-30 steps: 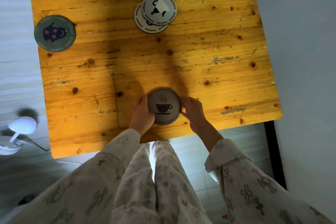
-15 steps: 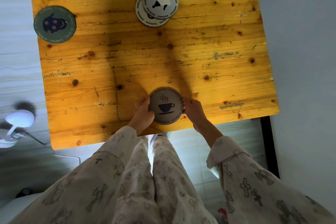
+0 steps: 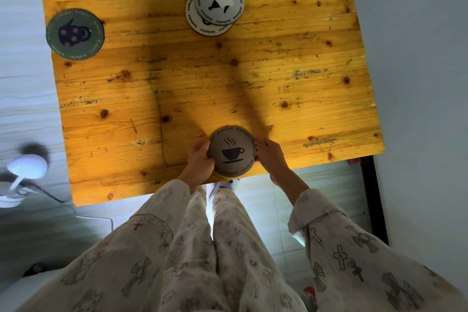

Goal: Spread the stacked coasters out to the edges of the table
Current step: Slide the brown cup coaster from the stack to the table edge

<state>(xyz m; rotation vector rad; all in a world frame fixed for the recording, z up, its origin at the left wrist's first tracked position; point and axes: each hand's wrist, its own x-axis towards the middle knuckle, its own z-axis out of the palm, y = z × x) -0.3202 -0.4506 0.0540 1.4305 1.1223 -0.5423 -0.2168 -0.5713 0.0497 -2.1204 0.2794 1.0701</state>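
Little had shifted since the earlier frame: both hands kept the grey coaster (image 3: 231, 151) at the table's (image 3: 291, 63) near edge. Left hand (image 3: 201, 162) and right hand (image 3: 271, 156) gripped its rim. Two white coasters (image 3: 215, 6) overlapped farther off; a green one (image 3: 75, 34) lay left.

"Aesthetics" repeated round rim of two white coasters (image 3: 219, 2), far centre; same rim lettering on green coaster (image 3: 75, 34), far left, barely legible
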